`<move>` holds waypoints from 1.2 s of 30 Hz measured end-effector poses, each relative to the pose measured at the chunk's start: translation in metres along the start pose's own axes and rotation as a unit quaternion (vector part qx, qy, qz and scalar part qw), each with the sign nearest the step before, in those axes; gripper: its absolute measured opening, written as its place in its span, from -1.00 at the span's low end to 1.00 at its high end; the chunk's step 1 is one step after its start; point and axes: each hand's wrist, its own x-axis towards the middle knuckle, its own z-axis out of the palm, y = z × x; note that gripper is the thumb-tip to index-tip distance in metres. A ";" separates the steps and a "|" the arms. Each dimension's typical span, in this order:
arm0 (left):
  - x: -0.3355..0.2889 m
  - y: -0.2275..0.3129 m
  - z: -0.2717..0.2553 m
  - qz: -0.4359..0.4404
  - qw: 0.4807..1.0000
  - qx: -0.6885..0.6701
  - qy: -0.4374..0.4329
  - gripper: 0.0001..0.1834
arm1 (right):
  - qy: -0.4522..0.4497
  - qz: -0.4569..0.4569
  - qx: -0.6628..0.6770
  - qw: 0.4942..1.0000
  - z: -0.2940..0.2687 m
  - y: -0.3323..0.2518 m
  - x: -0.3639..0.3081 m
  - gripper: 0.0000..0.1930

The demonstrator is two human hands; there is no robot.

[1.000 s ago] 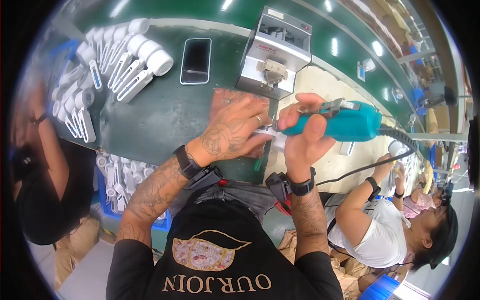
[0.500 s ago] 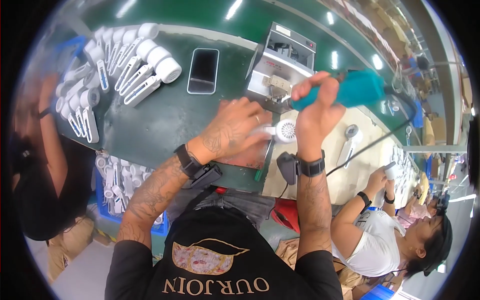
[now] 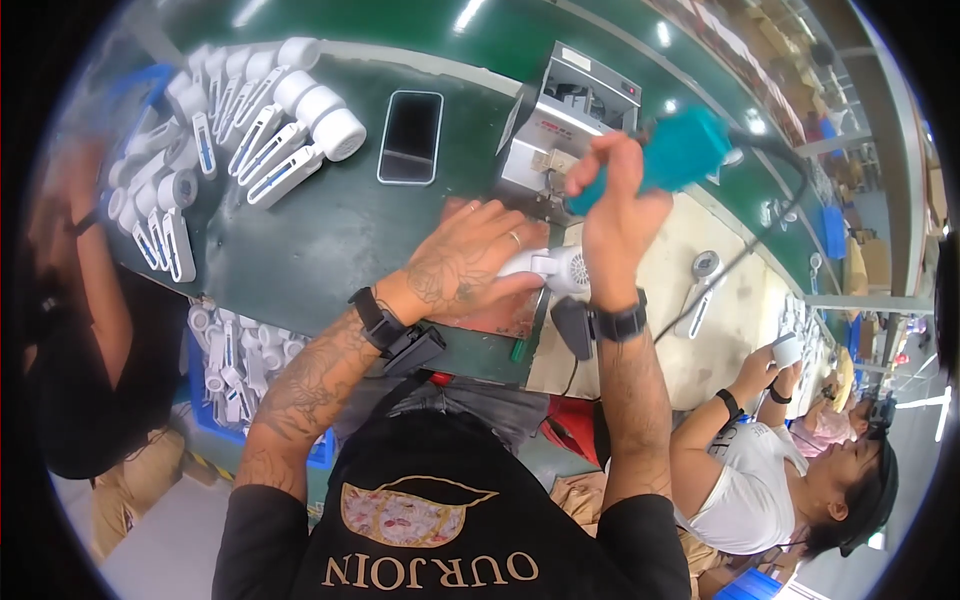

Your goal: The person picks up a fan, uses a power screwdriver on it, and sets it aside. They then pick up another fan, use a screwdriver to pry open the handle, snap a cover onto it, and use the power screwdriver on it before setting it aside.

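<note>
My left hand [image 3: 468, 255] is closed around a white handheld fan [image 3: 569, 270], its round grille end pointing right, over a reddish mat [image 3: 497, 318]. In my right hand [image 3: 625, 225] is a teal electric screwdriver [image 3: 686, 150], gripped by its body and tilted, with a dark cable running off its rear end. The screwdriver's tip is hidden behind my fingers, beside the front of a grey metal screw feeder [image 3: 555, 135]. My right wrist is just right of the fan's grille.
White fans [image 3: 290, 165] stand and lie in rows at the left, near a phone [image 3: 411, 138]. A blue crate [image 3: 212, 405] below holds more. Another fan [image 3: 703, 285] lies on the pale board [image 3: 640, 345]. Co-workers work on both sides; the screwdriver cable [image 3: 745, 250] loops at right.
My right hand and the screwdriver have shifted slightly left, and the screwdriver has tilted more. The fan in my left hand has turned a little, and its grille now faces more to the right.
</note>
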 end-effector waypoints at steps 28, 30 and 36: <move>0.000 0.002 0.002 -0.003 1.000 -0.004 0.023 -0.53 | 0.018 0.063 -0.050 0.997 -0.011 -0.013 -0.027 -0.57; 0.002 0.002 -0.002 -0.010 1.000 -0.015 0.015 -0.56 | 0.027 0.026 -0.045 0.998 -0.009 -0.008 -0.012 -0.59; 0.000 -0.002 0.004 -0.003 0.999 -0.031 0.032 -0.64 | 0.018 -0.083 0.009 0.996 0.003 0.015 0.019 -0.60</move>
